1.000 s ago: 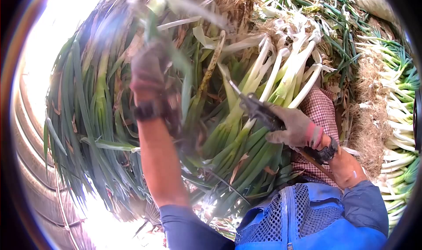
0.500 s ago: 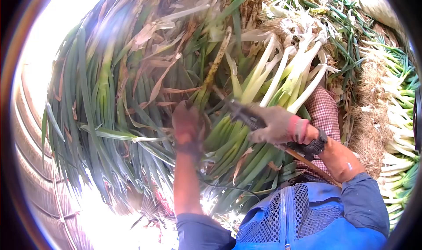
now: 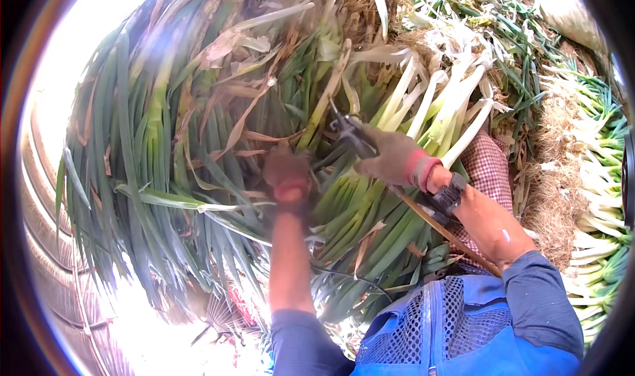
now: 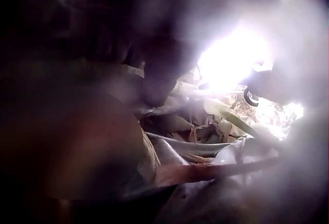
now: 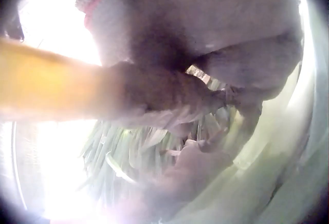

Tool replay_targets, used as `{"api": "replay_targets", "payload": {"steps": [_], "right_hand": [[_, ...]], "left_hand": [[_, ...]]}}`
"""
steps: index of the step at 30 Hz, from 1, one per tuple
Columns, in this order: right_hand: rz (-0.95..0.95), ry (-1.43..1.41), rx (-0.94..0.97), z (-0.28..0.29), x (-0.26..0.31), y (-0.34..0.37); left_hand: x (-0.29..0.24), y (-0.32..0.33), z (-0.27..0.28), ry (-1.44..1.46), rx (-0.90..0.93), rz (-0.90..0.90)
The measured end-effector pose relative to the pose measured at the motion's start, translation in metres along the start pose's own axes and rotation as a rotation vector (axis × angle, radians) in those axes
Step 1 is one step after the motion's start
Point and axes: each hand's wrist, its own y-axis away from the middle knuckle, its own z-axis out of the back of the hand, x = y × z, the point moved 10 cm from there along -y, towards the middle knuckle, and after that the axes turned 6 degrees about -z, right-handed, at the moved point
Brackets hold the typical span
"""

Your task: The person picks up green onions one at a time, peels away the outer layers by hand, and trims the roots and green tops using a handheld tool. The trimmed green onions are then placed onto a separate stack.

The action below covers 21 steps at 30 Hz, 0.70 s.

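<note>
My gloved right hand grips a black air blow gun, its thin nozzle pointing up and left beside a yellowish green onion stalk. The gloved left hand is lower down, curled at that stalk's leafy end, its fingers mostly hidden from the head view. Right of the blow gun, a bunch of green onions with bare white stems lies over its own green leaves. In the right wrist view the left hand shows blurred below the right hand. The left wrist view is mostly dark.
A large heap of leafy green onions fills the left. Along the right edge lies a row of white-stemmed onions beside a band of dry roots. A brown hose runs from the blow gun past my checked trouser leg.
My left hand has come down from the upper left, letting go of a green onion there, to the yellowish stalk's lower end. The right hand and blow gun have shifted up and left.
</note>
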Motion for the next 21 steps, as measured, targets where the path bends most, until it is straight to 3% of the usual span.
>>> {"api": "replay_targets", "payload": {"steps": [4, 6, 10, 12, 14, 16, 18, 19, 21], "right_hand": [[0.052, -0.058, -0.098, 0.023, 0.001, -0.026], [0.064, 0.06, -0.212, 0.04, 0.011, -0.026], [-0.023, 0.001, -0.144, 0.05, 0.006, -0.034], [0.021, 0.069, -0.184, 0.045, 0.001, -0.026], [0.052, 0.023, -0.042, 0.02, 0.002, 0.007], [0.149, 0.078, 0.047, -0.008, -0.001, 0.036], [0.126, 0.191, 0.193, -0.037, -0.006, 0.057], [0.211, 0.162, 0.105, -0.04, -0.001, 0.06], [0.162, 0.131, 0.06, -0.035, -0.009, 0.048]], "left_hand": [[-0.01, -0.003, -0.002, -0.162, 0.043, 0.039], [-0.01, -0.005, -0.01, -0.193, 0.082, 0.072], [-0.007, -0.011, -0.016, -0.235, 0.156, 0.101], [-0.003, -0.012, -0.013, -0.223, 0.19, 0.128], [-0.006, -0.01, -0.001, -0.043, 0.174, 0.097], [-0.003, -0.011, 0.0, 0.116, 0.155, 0.064], [-0.008, -0.01, 0.006, 0.276, 0.131, 0.03], [-0.012, -0.01, 0.01, 0.29, 0.149, 0.058], [-0.017, -0.008, 0.016, 0.306, 0.165, 0.084]]}}
